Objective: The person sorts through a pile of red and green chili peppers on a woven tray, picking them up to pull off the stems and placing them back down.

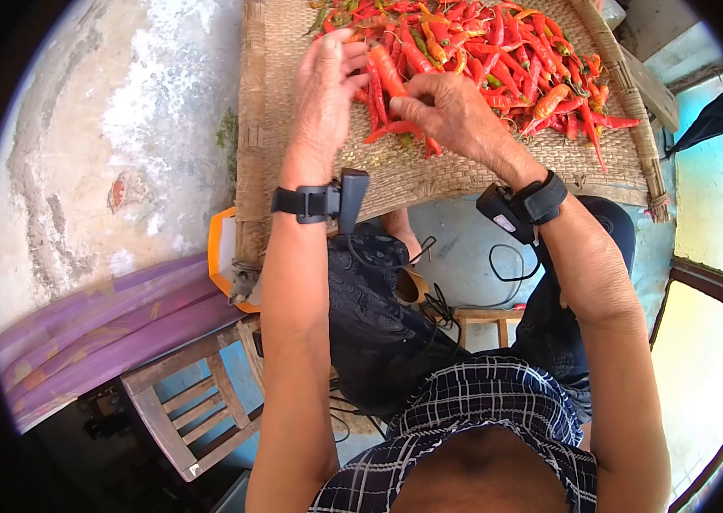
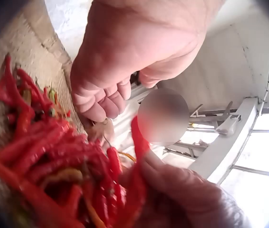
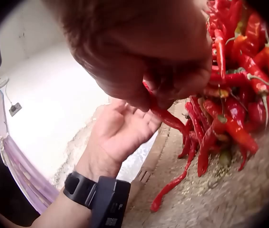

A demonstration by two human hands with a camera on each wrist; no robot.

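Observation:
My right hand (image 1: 457, 118) pinches a red chili pepper (image 1: 388, 72) between thumb and fingers at the near side of the chili heap (image 1: 532, 60). In the left wrist view that chili pepper (image 2: 138, 171) stands nearly upright, its lower part hidden by the right hand (image 2: 186, 192). Just left of it is my left hand (image 1: 324, 98), fingers loosely bent, apart from the chili in the head view. The right wrist view shows the left palm (image 3: 125, 133) facing up with relaxed fingers, the chili's slim body (image 3: 168, 118) slanting down past the fingertips.
The chilies lie on a woven tray (image 1: 378, 184) with a raised rim (image 1: 626, 77). Pale seeds (image 3: 205, 183) are scattered on its weave. A rough wall (image 1: 79, 128) stands at left, above a purple cloth (image 1: 122, 316) and a wooden chair (image 1: 199, 402). Cables (image 1: 438, 308) hang below the tray.

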